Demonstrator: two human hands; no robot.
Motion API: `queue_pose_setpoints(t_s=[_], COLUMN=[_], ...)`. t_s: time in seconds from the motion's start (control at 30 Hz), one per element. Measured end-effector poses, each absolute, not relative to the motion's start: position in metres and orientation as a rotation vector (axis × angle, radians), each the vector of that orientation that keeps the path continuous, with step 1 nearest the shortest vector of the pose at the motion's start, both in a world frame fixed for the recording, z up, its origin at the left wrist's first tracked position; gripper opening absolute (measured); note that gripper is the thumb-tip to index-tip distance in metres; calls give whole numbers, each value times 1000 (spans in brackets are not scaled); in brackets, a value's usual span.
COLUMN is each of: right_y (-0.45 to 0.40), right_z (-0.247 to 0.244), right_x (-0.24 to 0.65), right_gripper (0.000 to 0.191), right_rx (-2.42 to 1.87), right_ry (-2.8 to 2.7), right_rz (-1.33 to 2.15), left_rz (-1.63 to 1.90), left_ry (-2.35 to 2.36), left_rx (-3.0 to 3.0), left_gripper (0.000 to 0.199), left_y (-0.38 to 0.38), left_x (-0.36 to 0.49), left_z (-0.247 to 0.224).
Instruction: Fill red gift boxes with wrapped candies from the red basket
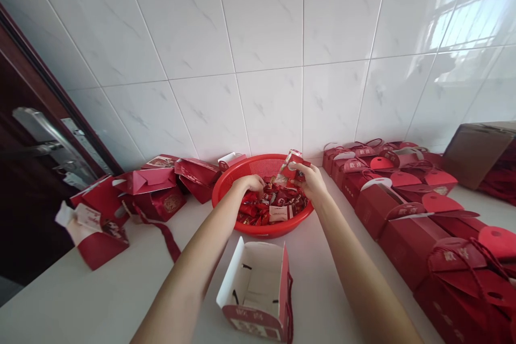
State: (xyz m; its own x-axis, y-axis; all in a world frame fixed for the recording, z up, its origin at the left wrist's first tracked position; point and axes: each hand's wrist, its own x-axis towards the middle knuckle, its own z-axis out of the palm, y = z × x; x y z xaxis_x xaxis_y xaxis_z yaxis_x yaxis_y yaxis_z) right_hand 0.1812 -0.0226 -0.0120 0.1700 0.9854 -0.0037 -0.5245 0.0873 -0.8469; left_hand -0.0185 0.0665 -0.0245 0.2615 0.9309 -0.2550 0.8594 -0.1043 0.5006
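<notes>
A red plastic basket (262, 234) stands against the tiled wall, with many red-wrapped sweets (258, 209) in it. My left hand (250, 185) reaches into its left side, fingers curled down among the sweets; what they grip, if anything, is hidden. Above the basket's right rim, my right hand (309, 178) is closed on small red-and-white packets (291, 167); I cannot tell how many. A pale packet (279, 213) lies on top of the sweets. Between my forearms sits an open gift box (258, 274), red outside and white inside, with dark cord ends showing inside it.
Rows of closed red gift boxes (403, 226) with cord handles line the right side. Several red boxes (155, 193) and an open one (102, 247) stand at the left. A cardboard carton (475, 156) is far right; a door handle (44, 134) is far left.
</notes>
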Motion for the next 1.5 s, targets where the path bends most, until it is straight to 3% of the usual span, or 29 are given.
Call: queue_pose_setpoints(t_s=[0.2,0.3,0.53,0.73,0.93,1.17,1.4,1.5], right_y=[-23,-22,-21,-23,-23,-25,-28,-25], right_z=[-10,-8,-6,-5,-5,-4,-1,-3], right_x=[181,182,182,183,182,181,181,182], right_gripper=[21,21,18,16,20,16,14,15], right_rx=[-840,-847,-837,-822,-833,-862,-868,-863], right_ry=[-662,-620,-514,-500,-502,-564,-560,-560], right_rz=[1258,1232,1176,1180,1202,1216,1227,1228], left_rz=[-96,-151,-166,245,627,783,938,713], left_ry=[1701,1671,1549,1443,1277,1220,1427,1468], left_rx=[1984,2013,2057,2041,1953,1935,2070,2196], left_gripper=[55,60,25,26,40,48,36,25], left_y=[66,59,47,50,46,26,7,-8], left_x=[-14,-7,10,3,-3,-24,-42,-49], left_z=[-21,-18,-17,-9,8,12,12,16])
